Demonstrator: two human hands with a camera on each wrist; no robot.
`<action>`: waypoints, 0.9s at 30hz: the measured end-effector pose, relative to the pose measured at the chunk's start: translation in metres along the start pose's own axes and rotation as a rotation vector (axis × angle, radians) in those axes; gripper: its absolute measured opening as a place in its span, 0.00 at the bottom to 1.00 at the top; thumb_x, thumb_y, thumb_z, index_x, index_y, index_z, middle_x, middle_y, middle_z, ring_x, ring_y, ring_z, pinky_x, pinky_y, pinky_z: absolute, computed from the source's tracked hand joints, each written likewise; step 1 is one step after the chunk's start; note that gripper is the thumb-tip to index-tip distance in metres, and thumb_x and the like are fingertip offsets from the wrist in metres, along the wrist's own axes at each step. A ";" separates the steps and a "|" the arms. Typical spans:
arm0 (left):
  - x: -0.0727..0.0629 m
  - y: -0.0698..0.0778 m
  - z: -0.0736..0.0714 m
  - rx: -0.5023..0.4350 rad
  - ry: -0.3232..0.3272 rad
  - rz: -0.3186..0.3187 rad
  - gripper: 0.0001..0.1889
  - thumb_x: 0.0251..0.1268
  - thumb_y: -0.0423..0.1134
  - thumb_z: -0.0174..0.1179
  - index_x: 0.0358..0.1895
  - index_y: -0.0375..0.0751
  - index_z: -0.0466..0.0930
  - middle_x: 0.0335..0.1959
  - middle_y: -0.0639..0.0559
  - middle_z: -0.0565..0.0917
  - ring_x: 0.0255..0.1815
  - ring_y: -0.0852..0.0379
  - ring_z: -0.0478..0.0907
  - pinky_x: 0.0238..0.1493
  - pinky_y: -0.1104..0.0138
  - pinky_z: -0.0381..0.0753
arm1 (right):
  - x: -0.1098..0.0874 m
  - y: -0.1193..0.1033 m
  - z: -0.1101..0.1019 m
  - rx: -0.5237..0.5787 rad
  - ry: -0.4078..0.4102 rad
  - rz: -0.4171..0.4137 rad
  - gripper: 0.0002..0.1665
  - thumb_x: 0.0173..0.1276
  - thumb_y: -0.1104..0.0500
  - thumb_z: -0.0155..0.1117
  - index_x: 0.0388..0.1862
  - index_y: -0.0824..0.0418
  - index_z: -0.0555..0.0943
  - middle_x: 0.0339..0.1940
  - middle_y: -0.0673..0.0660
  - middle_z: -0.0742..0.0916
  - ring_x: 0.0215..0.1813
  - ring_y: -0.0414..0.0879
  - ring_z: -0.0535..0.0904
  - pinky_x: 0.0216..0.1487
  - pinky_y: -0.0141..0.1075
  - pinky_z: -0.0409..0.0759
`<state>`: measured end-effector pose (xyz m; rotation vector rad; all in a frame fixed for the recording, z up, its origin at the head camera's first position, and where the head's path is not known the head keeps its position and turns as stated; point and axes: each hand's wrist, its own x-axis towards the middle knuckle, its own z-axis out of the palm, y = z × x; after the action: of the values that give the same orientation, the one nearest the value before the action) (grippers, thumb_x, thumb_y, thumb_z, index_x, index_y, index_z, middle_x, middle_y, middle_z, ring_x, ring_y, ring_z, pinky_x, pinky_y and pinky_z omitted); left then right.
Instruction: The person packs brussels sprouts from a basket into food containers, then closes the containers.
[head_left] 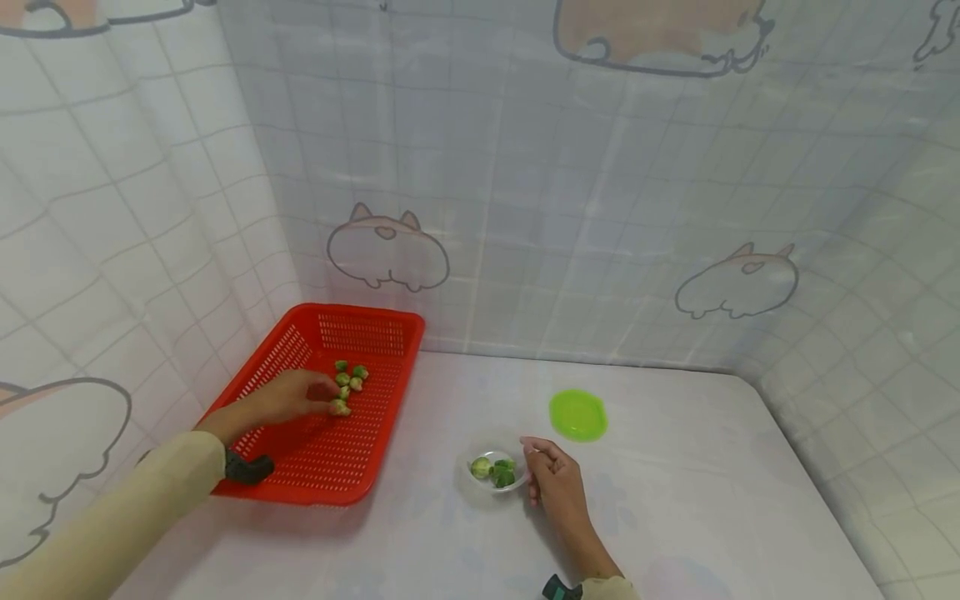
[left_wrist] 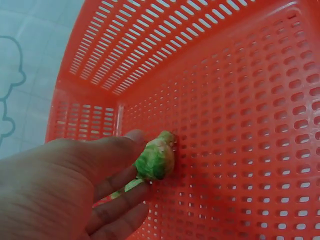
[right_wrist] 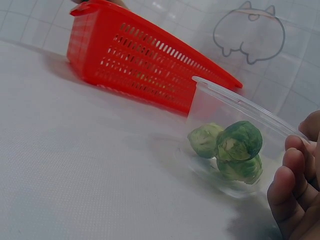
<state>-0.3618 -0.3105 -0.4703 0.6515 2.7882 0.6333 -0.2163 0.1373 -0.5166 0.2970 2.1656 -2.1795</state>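
Note:
My left hand [head_left: 296,393] reaches into the red plastic basket [head_left: 318,492], its fingertips at a Brussels sprout [left_wrist: 156,157]. The thumb is against the sprout's near side and the fingers are spread below, partly in front of a second sprout [left_wrist: 133,185]. Further Brussels sprouts [head_left: 360,372] lie loosely grouped on the basket floor. With my right hand [head_left: 557,487] I hold the rim of a clear round plastic tub [right_wrist: 235,100] at its right side, fingers curled against the outside. Inside the tub lie 3 green Brussels sprouts [right_wrist: 240,141].
A bright green lid [head_left: 578,415] lies flat on the white table [head_left: 690,492], behind and right of the tub. Cloth printed with a grid and cartoon animals [head_left: 525,208] rises around the table. The basket stands close to the left wall.

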 end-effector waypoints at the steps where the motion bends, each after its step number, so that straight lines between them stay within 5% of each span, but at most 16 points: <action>1: 0.001 0.000 0.000 -0.004 -0.002 -0.004 0.15 0.63 0.41 0.71 0.51 0.42 0.86 0.48 0.49 0.87 0.47 0.50 0.79 0.49 0.53 0.83 | 0.000 0.001 0.000 0.000 0.000 -0.002 0.19 0.76 0.56 0.61 0.60 0.65 0.80 0.22 0.54 0.79 0.20 0.43 0.72 0.20 0.29 0.75; 18: 0.000 0.008 0.010 -0.003 -0.034 -0.013 0.16 0.62 0.39 0.71 0.52 0.40 0.84 0.49 0.44 0.83 0.50 0.44 0.81 0.51 0.48 0.83 | 0.001 0.007 -0.001 -0.016 -0.011 -0.014 0.20 0.77 0.54 0.60 0.61 0.64 0.80 0.23 0.53 0.79 0.20 0.42 0.72 0.20 0.30 0.76; 27: 0.002 0.008 0.009 -0.013 -0.002 0.069 0.12 0.62 0.33 0.70 0.48 0.39 0.85 0.45 0.47 0.85 0.45 0.48 0.81 0.48 0.50 0.84 | 0.002 0.006 -0.002 -0.003 -0.016 -0.033 0.20 0.77 0.55 0.60 0.60 0.65 0.80 0.23 0.53 0.79 0.20 0.42 0.71 0.19 0.30 0.75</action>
<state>-0.3580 -0.2997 -0.4744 0.7486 2.7679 0.6628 -0.2174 0.1398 -0.5232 0.2443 2.1811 -2.1872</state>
